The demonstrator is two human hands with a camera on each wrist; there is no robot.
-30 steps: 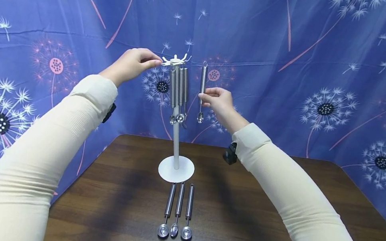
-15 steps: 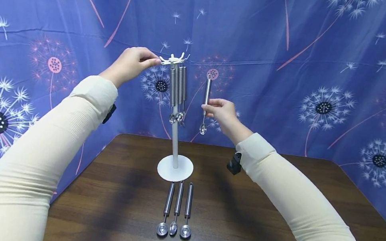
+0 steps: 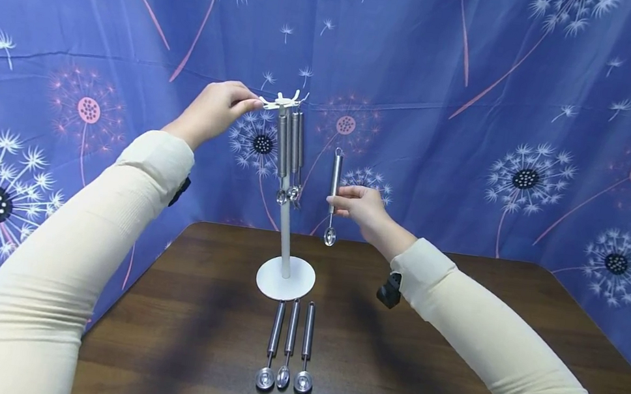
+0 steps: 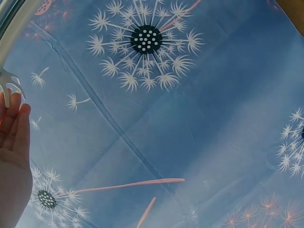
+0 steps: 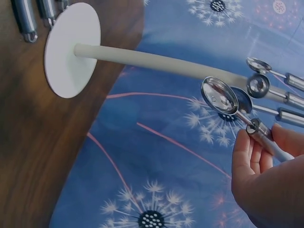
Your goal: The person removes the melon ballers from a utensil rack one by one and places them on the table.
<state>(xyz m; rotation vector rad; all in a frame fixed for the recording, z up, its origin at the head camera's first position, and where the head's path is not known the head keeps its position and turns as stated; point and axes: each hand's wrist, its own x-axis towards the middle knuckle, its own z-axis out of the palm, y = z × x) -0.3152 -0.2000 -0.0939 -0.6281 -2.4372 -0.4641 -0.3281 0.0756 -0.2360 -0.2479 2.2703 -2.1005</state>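
In the head view my right hand (image 3: 364,209) pinches a steel melon baller (image 3: 337,172) by its handle, to the right of a white hook stand (image 3: 284,239). Its loop points up and its bowl down; the right wrist view shows a small hole in the bowl (image 5: 219,96). With thumb and fingertips, my left hand (image 3: 216,109) pinches a hook at the left of the stand's top. Several similar steel scoops (image 3: 292,145) hang from the hooks, handles up. In the left wrist view, only the fingers (image 4: 14,128) show beside the hooks (image 4: 10,85).
Three more steel scoops (image 3: 290,345) lie side by side on the brown wooden table (image 3: 419,367), in front of the stand's round white base (image 3: 295,286). A blue curtain (image 3: 425,72) with dandelion prints hangs behind the table.
My right hand has lowered the melon baller and moved it slightly right, away from the stand. The left hand stays at the hook.
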